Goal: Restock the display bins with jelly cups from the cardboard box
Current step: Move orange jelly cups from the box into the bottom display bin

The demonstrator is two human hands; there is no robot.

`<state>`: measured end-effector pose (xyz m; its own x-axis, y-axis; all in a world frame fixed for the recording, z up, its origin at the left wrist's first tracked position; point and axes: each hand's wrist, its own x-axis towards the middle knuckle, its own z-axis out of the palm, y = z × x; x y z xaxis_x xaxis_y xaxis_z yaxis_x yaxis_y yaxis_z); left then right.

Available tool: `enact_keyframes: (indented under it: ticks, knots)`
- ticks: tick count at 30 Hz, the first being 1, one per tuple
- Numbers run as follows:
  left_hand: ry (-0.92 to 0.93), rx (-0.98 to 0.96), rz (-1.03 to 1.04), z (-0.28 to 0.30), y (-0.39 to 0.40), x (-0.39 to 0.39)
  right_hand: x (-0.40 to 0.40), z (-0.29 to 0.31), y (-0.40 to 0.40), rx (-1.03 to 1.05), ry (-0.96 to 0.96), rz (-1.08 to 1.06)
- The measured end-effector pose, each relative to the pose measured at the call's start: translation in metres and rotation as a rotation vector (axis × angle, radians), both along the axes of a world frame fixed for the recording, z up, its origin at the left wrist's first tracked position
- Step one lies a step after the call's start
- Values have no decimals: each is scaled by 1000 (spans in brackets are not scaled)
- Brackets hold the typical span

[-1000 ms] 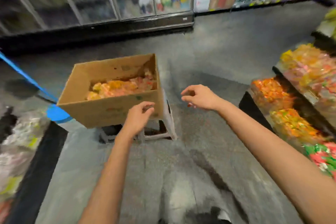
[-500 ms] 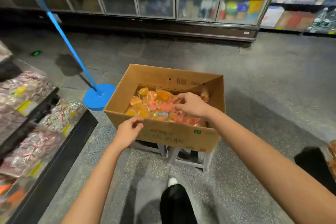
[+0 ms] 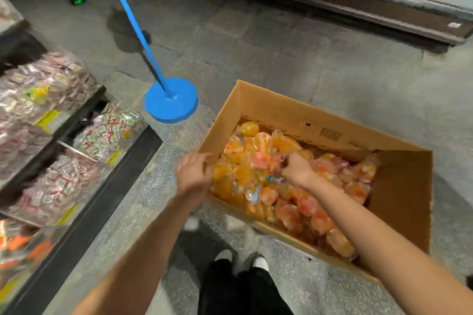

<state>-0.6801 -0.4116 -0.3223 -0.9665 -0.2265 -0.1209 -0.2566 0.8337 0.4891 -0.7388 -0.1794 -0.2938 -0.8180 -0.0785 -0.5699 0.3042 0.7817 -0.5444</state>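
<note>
Shop floor (image 3: 256,54): cardboard box (image 3: 281,110) of jelly cups (image 3: 256,158)

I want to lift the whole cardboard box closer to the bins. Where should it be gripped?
Grip the cardboard box under its two short ends, coming from both sides: the top is open, flaps thin, and jelly cups fill it.

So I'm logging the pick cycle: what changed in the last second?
The right hand went from above the floor into the brown cardboard box and now curls among the orange jelly cups. The left hand moved to the box's near-left edge. The cups stayed in the box.
</note>
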Motion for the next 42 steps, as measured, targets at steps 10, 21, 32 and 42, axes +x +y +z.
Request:
enact_keyframes:
  ticks: [10,21,32,42]
  knots:
    - [-41,-43,-300,-70,-47,-37,-13,-141,-34,201,-262,26]
    - [73,-36,-294,-79,-49,-35,25,-199,-63,535,-211,539]
    - [157,-135,-544,-79,-47,-33,18,-159,-23,-165,-115,-510]
    - [86,-73,-537,-52,-46,-32,-1,-94,-78,-665,-276,-285]
